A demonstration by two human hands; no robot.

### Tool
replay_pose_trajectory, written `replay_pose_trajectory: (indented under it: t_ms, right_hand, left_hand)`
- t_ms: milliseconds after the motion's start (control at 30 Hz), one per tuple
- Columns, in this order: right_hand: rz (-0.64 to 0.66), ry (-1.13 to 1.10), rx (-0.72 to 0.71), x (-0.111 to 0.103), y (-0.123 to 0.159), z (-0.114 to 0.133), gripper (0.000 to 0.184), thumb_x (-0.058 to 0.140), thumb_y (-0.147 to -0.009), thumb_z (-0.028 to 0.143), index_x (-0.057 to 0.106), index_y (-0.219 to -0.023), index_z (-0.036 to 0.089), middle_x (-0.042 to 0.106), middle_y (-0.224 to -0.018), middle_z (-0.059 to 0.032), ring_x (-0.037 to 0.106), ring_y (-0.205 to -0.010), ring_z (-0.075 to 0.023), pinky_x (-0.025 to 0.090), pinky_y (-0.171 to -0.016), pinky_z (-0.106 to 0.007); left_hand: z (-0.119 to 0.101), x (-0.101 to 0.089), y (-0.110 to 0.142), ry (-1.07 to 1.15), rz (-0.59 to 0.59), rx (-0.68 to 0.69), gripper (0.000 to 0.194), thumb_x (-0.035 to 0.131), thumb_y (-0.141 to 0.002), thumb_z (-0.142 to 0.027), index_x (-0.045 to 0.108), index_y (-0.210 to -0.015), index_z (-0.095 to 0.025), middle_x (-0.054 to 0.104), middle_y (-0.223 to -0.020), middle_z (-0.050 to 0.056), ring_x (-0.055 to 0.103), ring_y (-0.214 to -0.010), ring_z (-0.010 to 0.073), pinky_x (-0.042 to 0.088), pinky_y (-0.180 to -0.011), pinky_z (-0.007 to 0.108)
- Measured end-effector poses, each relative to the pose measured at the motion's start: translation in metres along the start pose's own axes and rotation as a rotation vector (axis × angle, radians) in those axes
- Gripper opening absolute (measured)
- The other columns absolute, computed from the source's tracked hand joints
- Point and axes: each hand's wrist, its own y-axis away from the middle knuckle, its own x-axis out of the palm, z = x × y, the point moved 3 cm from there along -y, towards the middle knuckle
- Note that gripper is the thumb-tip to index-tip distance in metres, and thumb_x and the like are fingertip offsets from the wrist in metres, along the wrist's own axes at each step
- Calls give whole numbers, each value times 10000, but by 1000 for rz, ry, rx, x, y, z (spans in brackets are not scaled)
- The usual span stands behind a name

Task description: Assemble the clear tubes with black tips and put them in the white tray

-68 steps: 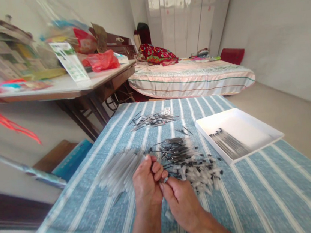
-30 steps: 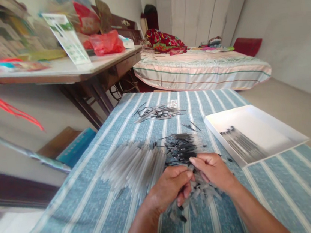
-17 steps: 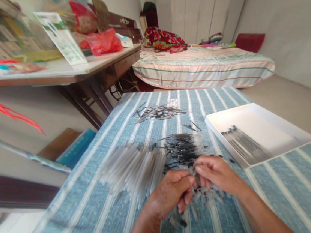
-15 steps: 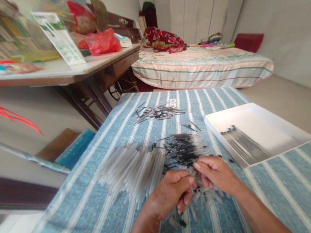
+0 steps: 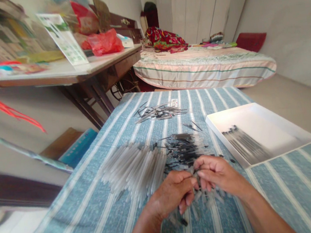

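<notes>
My left hand point(image 5: 176, 190) and my right hand point(image 5: 217, 173) meet fingertip to fingertip low in the middle, both pinched closed. Whatever lies between the fingers is small and mostly hidden; I cannot make it out. Under and around them lie loose translucent pen caps point(image 5: 209, 197). A heap of thin black pen parts point(image 5: 182, 147) is just beyond my fingers. To the left of it spreads a pile of frosted clear pen barrels point(image 5: 136, 168). Several pens with dark ends point(image 5: 244, 143) rest side by side in a white box lid point(image 5: 281, 127) on the right.
A blue striped cloth point(image 5: 93, 207) covers the table. Farther back lies a scatter of thin dark and grey rods point(image 5: 160, 111). Left stands a sewing-machine table point(image 5: 95, 65) with a red plastic bag point(image 5: 105, 42). Behind is a bed point(image 5: 203, 65).
My right index finger and thumb have shifted slightly and drawn closer to my left fingertips. The view has moved a little; the piles and the box lid look the same.
</notes>
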Motion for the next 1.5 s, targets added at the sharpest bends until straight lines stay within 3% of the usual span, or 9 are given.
replay_pose_trajectory:
  t_ms: [67, 200, 367, 533, 733, 933, 1133, 1333, 1500]
  right_hand:
    - [2, -9, 12, -1, 0, 0, 299, 551, -798, 447, 513, -879, 161, 609, -558, 28, 525, -414, -75, 365, -381, -157]
    - [-59, 67, 49, -3, 2, -1, 351, 481, -839, 457, 479, -645, 164, 539, -437, 47, 449, -334, -51, 317, -343, -145]
    - [22, -33, 28, -1, 2, 0, 284, 569, -791, 416, 517, -904, 160, 627, -592, 20, 541, -426, -71, 327, -354, -136]
    - [-49, 7, 77, -1, 1, -3, 335, 492, -835, 440, 498, -662, 153, 562, -455, 39, 466, -333, -47, 310, -330, -132]
    - [50, -119, 58, -2, 3, -1, 274, 588, -781, 403, 515, -886, 161, 652, -636, 1, 605, -499, -104, 374, -366, -148]
    - [-47, -30, 117, -2, 2, -6, 359, 502, -823, 464, 484, -637, 157, 566, -435, 33, 466, -312, -54, 274, -297, -128]
    - [-19, -192, 56, -9, 5, 0, 212, 579, -786, 355, 523, -850, 160, 646, -601, 7, 559, -439, -81, 376, -364, -146]
    - [-69, -248, 21, -10, 5, 4, 185, 628, -737, 295, 514, -762, 153, 631, -609, 6, 547, -455, -74, 385, -343, -132]
    - [-76, -205, 79, -7, 4, 2, 220, 641, -722, 337, 551, -752, 139, 616, -560, 18, 516, -387, -60, 378, -315, -129]
  left_hand:
    - [0, 0, 0, 0, -4, -4, 296, 466, -797, -402, 511, -677, -135, 486, -441, -51, 359, -302, 36, 257, -321, 144]
    - [-1, -1, 0, -7, 9, -9, 282, 468, -800, -394, 528, -716, -132, 488, -441, -55, 366, -303, 38, 259, -323, 144]
    - [0, 0, -1, -10, 11, -20, 280, 467, -798, -384, 513, -678, -135, 488, -439, -50, 361, -299, 38, 255, -318, 147]
    - [2, 1, -2, -13, 12, -1, 286, 473, -796, -400, 534, -718, -132, 487, -441, -53, 359, -297, 39, 260, -318, 150]
    - [1, 0, -1, -30, 20, -17, 292, 463, -806, -392, 521, -688, -131, 487, -449, -49, 372, -305, 40, 274, -319, 143]
    - [-1, 0, 0, 1, 8, -22, 284, 469, -795, -395, 537, -719, -130, 473, -432, -59, 358, -293, 39, 269, -315, 142]
    - [-3, 0, 0, 18, 25, -16, 286, 480, -791, -401, 526, -693, -136, 468, -427, -59, 354, -292, 44, 273, -315, 155]
    - [-5, 1, 1, 13, 14, -11, 281, 494, -776, -398, 530, -699, -131, 457, -413, -62, 339, -285, 42, 262, -309, 151]
    - [-4, 1, 1, -21, 32, -26, 286, 479, -790, -400, 536, -730, -126, 455, -427, -65, 344, -296, 38, 276, -319, 139]
